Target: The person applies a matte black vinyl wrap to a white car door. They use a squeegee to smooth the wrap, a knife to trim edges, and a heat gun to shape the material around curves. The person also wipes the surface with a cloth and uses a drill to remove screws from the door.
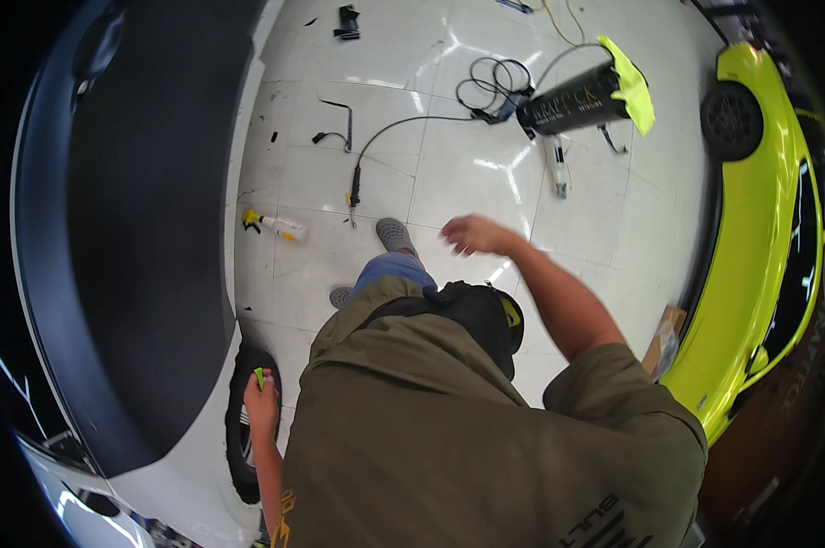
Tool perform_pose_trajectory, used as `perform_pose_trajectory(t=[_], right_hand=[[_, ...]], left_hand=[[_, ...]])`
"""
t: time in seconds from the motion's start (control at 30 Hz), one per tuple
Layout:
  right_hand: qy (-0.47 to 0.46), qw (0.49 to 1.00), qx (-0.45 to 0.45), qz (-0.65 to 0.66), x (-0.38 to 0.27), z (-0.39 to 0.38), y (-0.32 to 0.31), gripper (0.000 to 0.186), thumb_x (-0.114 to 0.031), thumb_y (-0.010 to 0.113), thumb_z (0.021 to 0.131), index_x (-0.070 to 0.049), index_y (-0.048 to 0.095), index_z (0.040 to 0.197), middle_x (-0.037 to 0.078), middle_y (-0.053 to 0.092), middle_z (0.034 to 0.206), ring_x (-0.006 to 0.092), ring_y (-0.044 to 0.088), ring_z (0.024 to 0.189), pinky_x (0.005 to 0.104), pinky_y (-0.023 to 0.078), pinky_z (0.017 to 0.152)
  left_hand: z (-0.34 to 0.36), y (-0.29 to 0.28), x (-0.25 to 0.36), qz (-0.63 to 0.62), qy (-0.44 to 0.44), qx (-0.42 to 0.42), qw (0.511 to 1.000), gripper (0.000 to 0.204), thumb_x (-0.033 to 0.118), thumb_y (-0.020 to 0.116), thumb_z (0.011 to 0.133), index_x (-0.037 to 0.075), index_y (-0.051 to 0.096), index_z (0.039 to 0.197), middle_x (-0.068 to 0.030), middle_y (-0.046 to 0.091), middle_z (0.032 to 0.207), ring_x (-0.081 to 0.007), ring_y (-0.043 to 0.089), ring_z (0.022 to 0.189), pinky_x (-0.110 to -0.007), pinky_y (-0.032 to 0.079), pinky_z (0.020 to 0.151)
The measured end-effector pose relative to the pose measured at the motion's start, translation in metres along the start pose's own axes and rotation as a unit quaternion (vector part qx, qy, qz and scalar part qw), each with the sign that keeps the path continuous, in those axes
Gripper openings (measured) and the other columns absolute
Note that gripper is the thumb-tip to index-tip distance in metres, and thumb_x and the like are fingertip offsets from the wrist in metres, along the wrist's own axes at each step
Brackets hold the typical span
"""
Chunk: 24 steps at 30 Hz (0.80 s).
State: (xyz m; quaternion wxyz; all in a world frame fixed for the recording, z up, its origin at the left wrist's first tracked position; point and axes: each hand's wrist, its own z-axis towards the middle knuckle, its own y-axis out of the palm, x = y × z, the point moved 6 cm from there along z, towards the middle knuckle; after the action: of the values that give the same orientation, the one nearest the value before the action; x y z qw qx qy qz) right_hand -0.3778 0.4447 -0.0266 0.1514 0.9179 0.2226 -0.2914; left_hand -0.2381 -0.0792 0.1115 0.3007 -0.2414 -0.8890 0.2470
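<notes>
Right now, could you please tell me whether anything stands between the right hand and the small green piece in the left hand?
Yes: in this view, the person's olive shirt and blue legwear lie across the straight line from the blurred right hand to the small green piece in the left hand.

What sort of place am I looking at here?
Most likely a car workshop: a glossy lime-green car stands at right, a white-and-matte-black car at left, and a white plastic spray bottle with a yellow head lies on the pale tiled floor.
</notes>
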Motion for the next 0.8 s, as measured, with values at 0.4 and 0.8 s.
perform_pose_trajectory(t=[0.4,0.8], right_hand=[[-0.083,0.958,-0.018,-0.274,0.028,0.059,0.074,0.039,-0.027,0.058,0.083,-0.001,0.062,0.112,0.021,0.066,0.100,0.0319,0.063,0.094,0.0411,0.049,0.081],[-0.189,0.936,-0.070,-0.289,0.006,-0.004,0.066,0.036,-0.015,0.051,0.086,-0.004,0.058,0.120,0.025,0.064,0.100,0.0386,0.061,0.099,0.0439,0.047,0.090]], left_hand=[[0.053,0.034,0.126,0.003,0.048,-0.064,0.997,0.024,0.018,0.047,0.098,0.001,0.059,0.110,-0.0030,0.058,0.078,-0.0088,0.052,0.064,-0.025,0.045,0.061],[0.037,0.038,0.061,-0.077,0.008,0.004,0.997,0.025,0.017,0.048,0.096,0.003,0.060,0.111,-0.0065,0.063,0.079,-0.0099,0.055,0.060,-0.026,0.046,0.056]])
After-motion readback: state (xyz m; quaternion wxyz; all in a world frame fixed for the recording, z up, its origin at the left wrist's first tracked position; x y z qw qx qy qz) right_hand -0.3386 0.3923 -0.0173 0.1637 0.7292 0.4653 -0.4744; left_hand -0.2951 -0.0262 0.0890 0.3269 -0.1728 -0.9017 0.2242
